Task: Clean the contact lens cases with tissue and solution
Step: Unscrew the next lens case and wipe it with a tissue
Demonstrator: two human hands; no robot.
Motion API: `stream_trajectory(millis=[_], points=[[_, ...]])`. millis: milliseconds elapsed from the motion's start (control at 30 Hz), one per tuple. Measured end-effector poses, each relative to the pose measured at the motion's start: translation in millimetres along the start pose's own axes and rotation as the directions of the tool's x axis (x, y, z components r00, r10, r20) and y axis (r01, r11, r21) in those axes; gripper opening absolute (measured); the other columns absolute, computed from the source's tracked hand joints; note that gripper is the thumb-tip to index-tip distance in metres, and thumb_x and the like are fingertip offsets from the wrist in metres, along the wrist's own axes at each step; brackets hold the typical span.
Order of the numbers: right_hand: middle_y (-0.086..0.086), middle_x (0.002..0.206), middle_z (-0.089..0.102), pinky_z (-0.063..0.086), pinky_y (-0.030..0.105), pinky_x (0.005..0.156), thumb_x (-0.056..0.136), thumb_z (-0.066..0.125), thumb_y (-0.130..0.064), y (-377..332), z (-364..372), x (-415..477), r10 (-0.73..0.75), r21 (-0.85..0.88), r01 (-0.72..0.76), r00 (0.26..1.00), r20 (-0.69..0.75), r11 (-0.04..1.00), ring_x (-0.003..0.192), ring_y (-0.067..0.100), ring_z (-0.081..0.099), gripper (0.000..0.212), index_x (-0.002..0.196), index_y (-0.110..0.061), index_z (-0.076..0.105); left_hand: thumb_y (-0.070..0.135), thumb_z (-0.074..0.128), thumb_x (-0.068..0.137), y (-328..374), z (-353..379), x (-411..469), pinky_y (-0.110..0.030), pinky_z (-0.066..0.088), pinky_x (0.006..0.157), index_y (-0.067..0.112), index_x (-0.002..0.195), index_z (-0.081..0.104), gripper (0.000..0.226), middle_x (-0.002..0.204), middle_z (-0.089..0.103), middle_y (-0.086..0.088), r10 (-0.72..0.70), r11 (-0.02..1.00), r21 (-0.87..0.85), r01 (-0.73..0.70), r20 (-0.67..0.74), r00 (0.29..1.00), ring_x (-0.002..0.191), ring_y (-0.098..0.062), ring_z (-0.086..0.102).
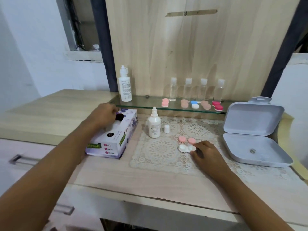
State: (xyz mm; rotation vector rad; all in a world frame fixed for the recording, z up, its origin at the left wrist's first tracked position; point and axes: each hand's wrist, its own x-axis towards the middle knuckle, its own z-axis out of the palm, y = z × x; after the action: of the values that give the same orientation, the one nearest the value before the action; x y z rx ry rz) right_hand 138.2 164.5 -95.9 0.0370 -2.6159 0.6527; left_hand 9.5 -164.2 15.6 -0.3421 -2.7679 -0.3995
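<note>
the left hand (104, 115) sits on top of the tissue box (113, 139), fingers curled down at its opening; whether they have hold of a tissue cannot be told through the blur. the right hand (205, 151) rests on the lace mat (160, 155), fingers loosely bent, fingertips touching the right cup of the open white lens case (186, 148) without closing around it. the case lies just left of that hand, well apart from the left one. two pink caps (186, 140) lie just behind the case. further back on the mat stand a small solution bottle (154, 125) and its white cap (166, 128). an open grey box (253, 132) lies to the right. on the glass shelf (141, 101) behind stand a taller bottle (125, 85), four clear bottles (196, 89) and several closed lens cases (195, 104)
</note>
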Motion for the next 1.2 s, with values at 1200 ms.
stream_trajectory(millis=[1200], points=[[0.007,0.099,0.06,0.039,0.028,0.079,0.086,0.061,-0.019,1,-1,0,-0.018,0.01,0.018,1.0,-0.008,1.0,0.097,0.025,0.053,0.028,0.112,-0.009,0.064,0.022,0.046,0.095,0,9,-11,-0.026,0.038,0.06,0.015,0.089,0.054,0.012,0.08,0.057,-0.001,-0.15,0.782,-0.611,0.126,0.012,0.989,0.066,-0.014,0.049]])
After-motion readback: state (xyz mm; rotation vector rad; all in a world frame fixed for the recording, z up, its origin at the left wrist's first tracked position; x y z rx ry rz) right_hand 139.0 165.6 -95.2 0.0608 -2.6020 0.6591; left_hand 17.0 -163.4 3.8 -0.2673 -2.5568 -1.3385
